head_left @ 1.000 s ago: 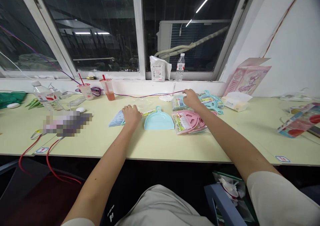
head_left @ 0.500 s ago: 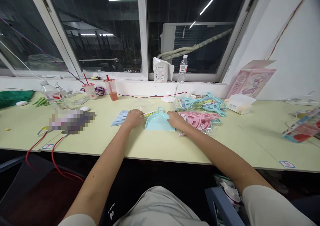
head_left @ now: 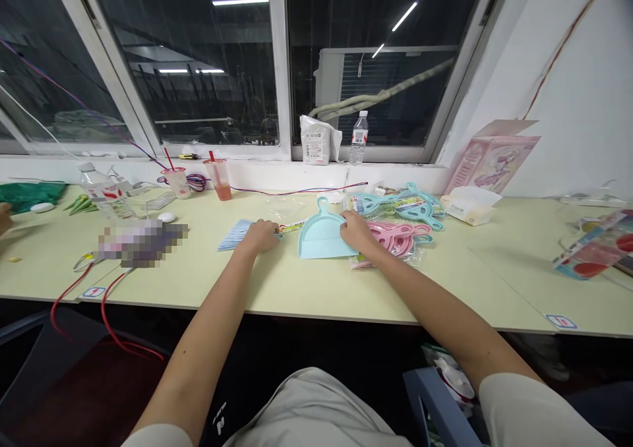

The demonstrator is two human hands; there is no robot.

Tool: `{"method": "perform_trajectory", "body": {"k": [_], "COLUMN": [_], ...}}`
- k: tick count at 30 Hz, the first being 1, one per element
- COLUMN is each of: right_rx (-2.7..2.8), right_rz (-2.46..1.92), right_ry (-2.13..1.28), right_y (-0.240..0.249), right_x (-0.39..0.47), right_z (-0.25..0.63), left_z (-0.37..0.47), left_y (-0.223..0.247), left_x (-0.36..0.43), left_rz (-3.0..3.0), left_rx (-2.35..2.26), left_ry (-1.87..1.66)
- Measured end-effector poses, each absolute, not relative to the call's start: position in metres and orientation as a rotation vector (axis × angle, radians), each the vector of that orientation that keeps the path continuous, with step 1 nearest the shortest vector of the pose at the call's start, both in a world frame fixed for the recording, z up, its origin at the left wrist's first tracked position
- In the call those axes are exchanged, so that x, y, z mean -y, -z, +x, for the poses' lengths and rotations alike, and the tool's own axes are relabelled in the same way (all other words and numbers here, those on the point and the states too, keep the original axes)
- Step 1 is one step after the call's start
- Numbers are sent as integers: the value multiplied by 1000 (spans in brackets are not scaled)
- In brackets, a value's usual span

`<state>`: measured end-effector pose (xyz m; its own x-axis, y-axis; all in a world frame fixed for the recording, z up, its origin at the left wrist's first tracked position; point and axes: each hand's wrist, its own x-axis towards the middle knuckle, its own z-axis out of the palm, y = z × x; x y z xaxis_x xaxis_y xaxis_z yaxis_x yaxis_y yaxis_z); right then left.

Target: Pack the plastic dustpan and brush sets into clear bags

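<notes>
My left hand [head_left: 263, 236] is closed around a small brush [head_left: 234, 236] whose pale blue bristles point left over the table. A label strip [head_left: 291, 227] shows just right of that hand. With my right hand [head_left: 357, 231] I grip the right edge of a light blue dustpan [head_left: 324, 231], its handle loop pointing toward the window. Right behind that hand lie pink dustpan sets [head_left: 398, 236] in clear plastic. Farther back are blue dustpan sets [head_left: 418, 206], also partly wrapped.
On the table [head_left: 316, 292] stand two drink cups [head_left: 219, 182], a large water bottle [head_left: 101, 190] and a tissue pack [head_left: 472, 205]. A pink box [head_left: 492, 163] leans by the wall. At the far left edge, another person's hand [head_left: 4, 217] shows.
The dustpan is raised and tilted so more of its face shows, moving slightly right with my right hand. My left hand stays nearly in place. Another person's hand has appeared at far left.
</notes>
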<state>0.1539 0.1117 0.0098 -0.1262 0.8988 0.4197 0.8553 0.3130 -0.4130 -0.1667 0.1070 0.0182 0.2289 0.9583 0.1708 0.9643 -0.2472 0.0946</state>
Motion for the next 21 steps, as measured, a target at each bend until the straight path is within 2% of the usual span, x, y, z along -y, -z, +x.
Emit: {"method": "perform_trajectory", "body": {"k": [6,12,15,19,21], "right_rx": [1948,1718,1617,1566,1596], "right_rz": [-1556,-1309,-1227,-1122,-1094], "right_ry": [-184,-421,-481,-557,-665], "right_y": [-7,0,-1,-8,-11], "right_x": [-109,-120,-122,-118,-113], "right_z": [152,156,158,152,145], "left_z": [-163,-162,-158,-141,-127], "left_y": [-24,-33,-37,-40,-38], "left_x": [-102,-100,-98,-93,-91], "left_rz": [-2549,-2541,-2488,-2412,-2358], "left_rx": [1840,1925,1885,1653,1566], "left_ry": [339,492,861,1727,2048]}}
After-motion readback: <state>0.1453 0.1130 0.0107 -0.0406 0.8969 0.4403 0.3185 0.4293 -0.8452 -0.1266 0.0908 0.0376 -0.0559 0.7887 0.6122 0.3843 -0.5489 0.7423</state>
